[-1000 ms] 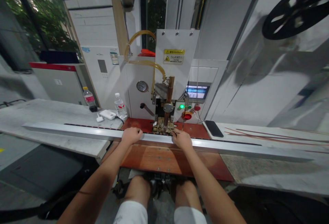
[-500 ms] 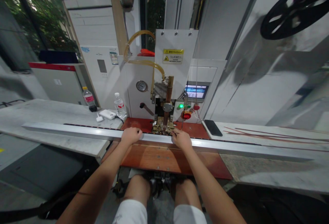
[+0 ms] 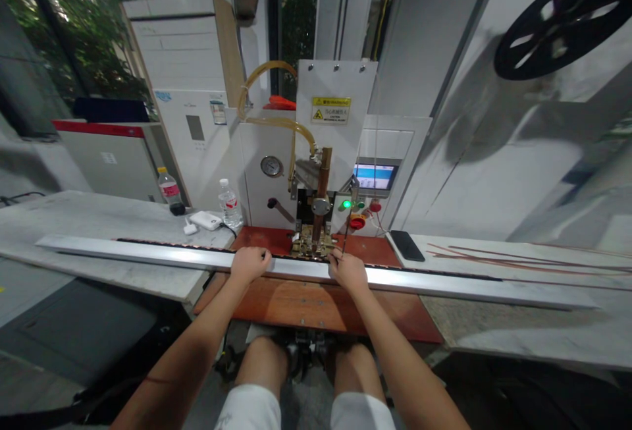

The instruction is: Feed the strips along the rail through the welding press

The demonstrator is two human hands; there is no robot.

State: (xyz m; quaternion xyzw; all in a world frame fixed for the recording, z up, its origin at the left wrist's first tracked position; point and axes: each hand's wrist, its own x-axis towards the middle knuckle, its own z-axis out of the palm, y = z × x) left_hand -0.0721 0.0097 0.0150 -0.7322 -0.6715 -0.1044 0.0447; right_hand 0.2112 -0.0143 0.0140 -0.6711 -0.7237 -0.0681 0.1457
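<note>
A long silver metal bar (image 3: pixel 296 267) lies across the front of a press-like machine, with a thin dark strip (image 3: pixel 434 273) running along its far edge. Wrapped over the bar just left of the machine's brass jig (image 3: pixel 305 243) is my left hand (image 3: pixel 251 264), its fingers curled. To the right of the jig, my right hand (image 3: pixel 349 272) is also closed over the bar, thumb and finger pinched by the strip. The fingertips are partly hidden. A copper-coloured electrode rod (image 3: pixel 322 176) stands upright above the jig between my hands.
A reddish-brown board (image 3: pixel 296 301) lies under the bar. Left of the machine are a cola bottle (image 3: pixel 170 191), a water bottle (image 3: pixel 228 203) and a white charger (image 3: pixel 206 220). To the right lie a phone (image 3: pixel 407 245) and several copper strips (image 3: pixel 494 255). A green button (image 3: pixel 347 204) glows.
The bar and its strip have shifted very slightly to the left. The machine's screen shows a different display. My hands keep nearly the same place and grip.
</note>
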